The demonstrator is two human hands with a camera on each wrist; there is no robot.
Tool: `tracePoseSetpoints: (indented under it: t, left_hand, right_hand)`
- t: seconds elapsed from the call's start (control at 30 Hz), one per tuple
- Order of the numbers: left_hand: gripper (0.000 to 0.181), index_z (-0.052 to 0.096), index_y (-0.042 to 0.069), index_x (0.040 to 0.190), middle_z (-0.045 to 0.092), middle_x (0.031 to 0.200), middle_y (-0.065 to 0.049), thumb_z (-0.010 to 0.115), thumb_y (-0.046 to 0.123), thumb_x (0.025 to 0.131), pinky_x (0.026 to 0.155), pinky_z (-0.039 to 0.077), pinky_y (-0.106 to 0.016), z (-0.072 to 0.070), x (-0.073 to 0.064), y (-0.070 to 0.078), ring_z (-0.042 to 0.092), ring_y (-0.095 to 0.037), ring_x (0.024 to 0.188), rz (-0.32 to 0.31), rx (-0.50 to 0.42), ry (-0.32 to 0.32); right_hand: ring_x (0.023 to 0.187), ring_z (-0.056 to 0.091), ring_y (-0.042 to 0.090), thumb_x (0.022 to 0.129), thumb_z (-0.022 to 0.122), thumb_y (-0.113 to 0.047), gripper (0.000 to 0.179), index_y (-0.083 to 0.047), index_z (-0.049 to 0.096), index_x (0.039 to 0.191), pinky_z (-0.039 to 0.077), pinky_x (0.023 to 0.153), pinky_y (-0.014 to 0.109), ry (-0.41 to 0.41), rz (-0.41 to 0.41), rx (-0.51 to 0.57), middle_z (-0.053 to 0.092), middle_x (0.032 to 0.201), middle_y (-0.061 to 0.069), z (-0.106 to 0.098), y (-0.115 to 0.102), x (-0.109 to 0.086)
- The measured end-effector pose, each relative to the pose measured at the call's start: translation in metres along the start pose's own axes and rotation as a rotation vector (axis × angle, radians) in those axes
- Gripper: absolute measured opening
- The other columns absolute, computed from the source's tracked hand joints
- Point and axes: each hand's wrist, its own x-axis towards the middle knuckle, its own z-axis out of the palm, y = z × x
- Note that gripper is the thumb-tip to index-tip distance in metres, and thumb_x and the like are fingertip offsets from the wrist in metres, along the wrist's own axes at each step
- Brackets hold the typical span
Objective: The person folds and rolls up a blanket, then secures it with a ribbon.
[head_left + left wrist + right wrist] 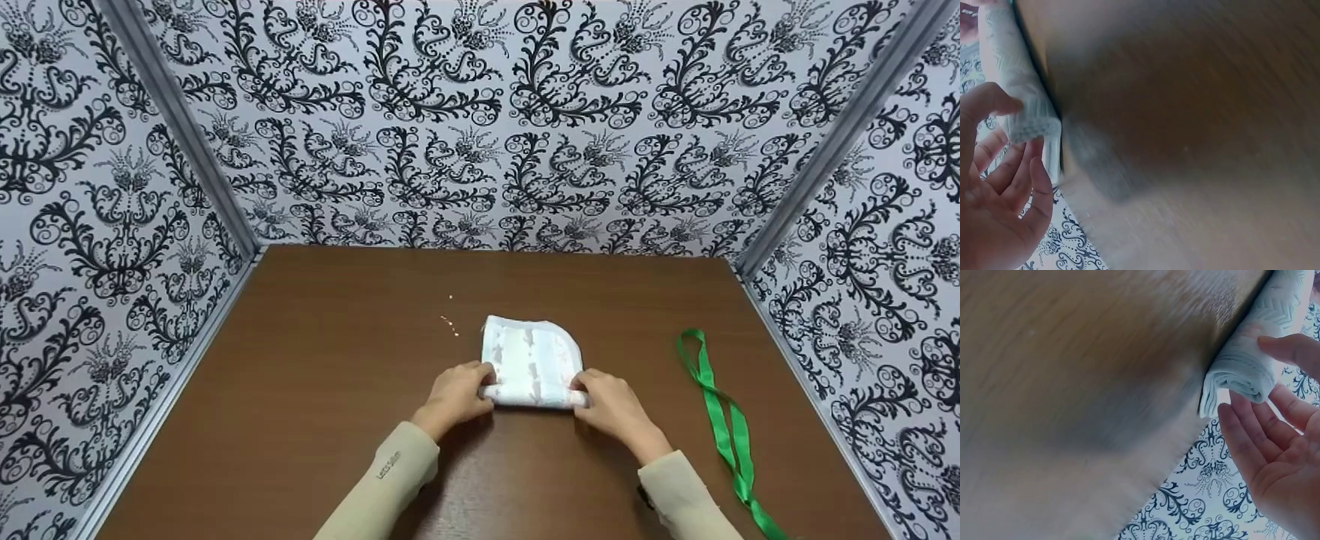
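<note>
A folded white cloth [529, 356] with grey and pale blue patterning lies at the middle of the table, its near edge turned into a thick roll. At the roll's left end, my left hand [459, 391] pinches it, thumb on top and fingers beneath. The right hand [613, 405] grips the other end the same way. In the left wrist view the layered end of the cloth [1030, 121] shows between thumb and fingers. Spiral layers of the cloth [1244, 377] are visible at the right end in the right wrist view.
A long green ribbon [721, 424] lies twisted along the right side of the brown table [315, 375]. Small pale specks [450, 324] dot the surface left of the cloth. Patterned walls [480, 150] enclose the back and both sides.
</note>
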Motion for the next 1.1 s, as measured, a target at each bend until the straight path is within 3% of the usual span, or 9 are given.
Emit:
tracePoseSetpoints:
  t: [0.33,0.57,0.87,1.1]
  left_hand:
    - [0.022,0.064,0.016,0.095,0.071,0.092,0.0,0.075,0.023,0.077,0.074,0.051,-0.036,0.006,-0.001,-0.009,0.065,-0.02,0.084,-0.124,-0.323,0.014]
    - [0.017,0.065,0.007,0.091,0.067,0.084,-0.004,0.074,0.013,0.078,0.07,0.048,-0.03,0.005,0.005,-0.005,0.056,-0.013,0.076,-0.241,-0.499,0.095]
    - [0.024,0.057,0.009,0.092,0.066,0.086,-0.006,0.078,0.013,0.081,0.07,0.049,-0.033,0.004,0.013,0.002,0.059,-0.017,0.077,-0.329,-0.465,0.156]
    - [0.018,0.06,0.014,0.085,0.055,0.099,-0.004,0.078,0.015,0.084,0.072,0.051,-0.037,0.006,0.015,0.009,0.058,-0.022,0.087,-0.292,-0.257,0.191]
  right_hand:
    - [0.099,0.069,0.031,0.086,0.075,-0.008,0.019,-0.008,0.07,0.104,0.055,0.085,0.048,0.001,0.007,0.106,0.073,0.106,0.009,0.001,0.009,-0.002]
    - [0.092,0.069,0.03,0.088,0.074,-0.008,0.024,-0.015,0.056,0.103,0.054,0.073,0.043,0.013,0.067,0.199,0.072,0.106,0.013,0.0,0.011,0.005]
    - [0.09,0.066,0.027,0.087,0.074,-0.005,0.015,-0.012,0.065,0.095,0.053,0.077,0.043,0.045,0.162,0.195,0.07,0.099,0.009,0.0,0.006,0.018]
    - [0.095,0.062,0.028,0.083,0.078,-0.004,0.01,-0.01,0.074,0.09,0.054,0.08,0.043,0.12,0.139,0.076,0.062,0.1,0.006,0.004,0.002,0.022]
